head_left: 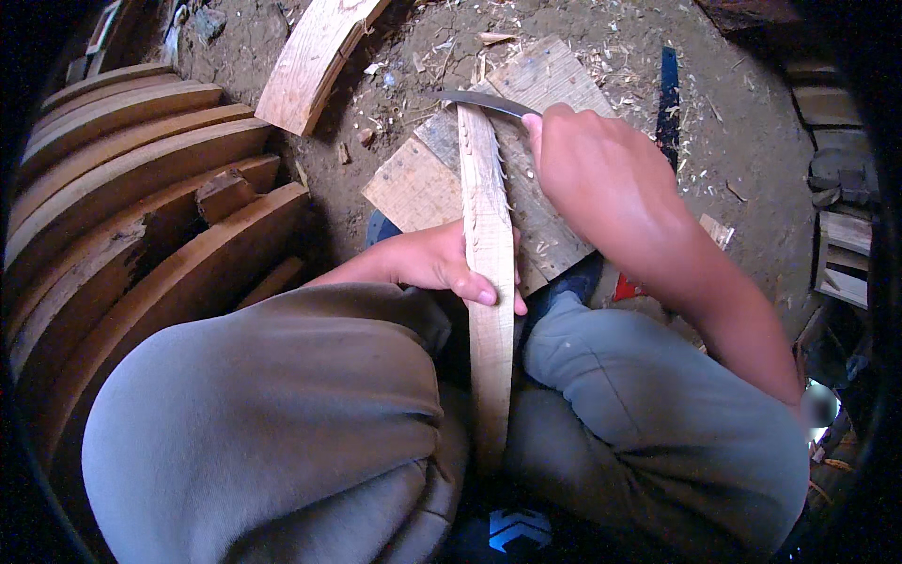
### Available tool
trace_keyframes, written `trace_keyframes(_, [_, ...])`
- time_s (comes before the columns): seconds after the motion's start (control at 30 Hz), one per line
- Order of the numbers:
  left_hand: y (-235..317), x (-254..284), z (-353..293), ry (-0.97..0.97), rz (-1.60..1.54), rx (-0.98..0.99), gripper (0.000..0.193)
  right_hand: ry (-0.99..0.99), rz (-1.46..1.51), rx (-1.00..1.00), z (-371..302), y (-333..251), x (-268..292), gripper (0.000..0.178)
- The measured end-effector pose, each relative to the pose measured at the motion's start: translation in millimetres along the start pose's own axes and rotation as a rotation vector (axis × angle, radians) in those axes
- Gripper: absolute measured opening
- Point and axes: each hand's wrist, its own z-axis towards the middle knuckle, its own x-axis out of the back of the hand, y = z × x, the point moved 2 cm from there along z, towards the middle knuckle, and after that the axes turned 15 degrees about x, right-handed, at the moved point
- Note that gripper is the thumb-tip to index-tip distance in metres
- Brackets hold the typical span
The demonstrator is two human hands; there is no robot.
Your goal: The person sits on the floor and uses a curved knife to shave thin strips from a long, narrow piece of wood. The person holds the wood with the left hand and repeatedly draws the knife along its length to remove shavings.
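Observation:
A pale wooden strip (489, 202) runs upward from between my knees, its far edge rough with raised slivers. My left hand (437, 258) is wrapped round the strip near its middle, the thumb lying on its upper face. My right hand (601, 169) is closed on a knife whose handle is hidden in the fist. The knife's slightly curved blade (489, 100) points left and lies across the strip's far end. Flat wooden boards (554, 85) lie on the ground under the strip's far part.
Several curved wooden planks (141, 155) are stacked at the left, with a small wood block (225, 195) on them. Another curved plank (315, 61) lies at the far left. To the right is a dark, narrow flat piece (668, 108). Shavings litter the dirt floor (752, 141).

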Motion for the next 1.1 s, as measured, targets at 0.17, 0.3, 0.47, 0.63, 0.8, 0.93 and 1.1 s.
trace_keyframes(0.17, [1,0,2,-0.008,-0.007,-0.004,0.044,0.019,-0.038,-0.010,-4,2,-7,0.040])
trace_keyframes(0.3, [1,0,-3,0.011,0.004,-0.001,0.044,0.021,-0.009,-0.006,0,-3,-9,0.040])
trace_keyframes(0.47, [6,-2,6,-0.003,0.027,0.014,0.044,0.010,-0.083,-0.062,0,1,-7,0.040])
trace_keyframes(0.63, [0,-1,2,0.014,-0.003,0.020,0.043,-0.041,-0.071,-0.028,6,-4,-3,0.040])
trace_keyframes(0.8, [-8,4,-6,0.015,-0.024,-0.019,0.043,-0.074,-0.010,0.076,3,-3,1,0.040])
trace_keyframes(0.93, [-5,5,-1,-0.028,-0.023,-0.022,0.043,-0.056,-0.045,0.071,-3,-2,-1,0.040])
trace_keyframes(1.1, [-5,4,-6,0.006,-0.024,-0.028,0.042,-0.073,-0.036,0.052,3,-5,-1,0.041])
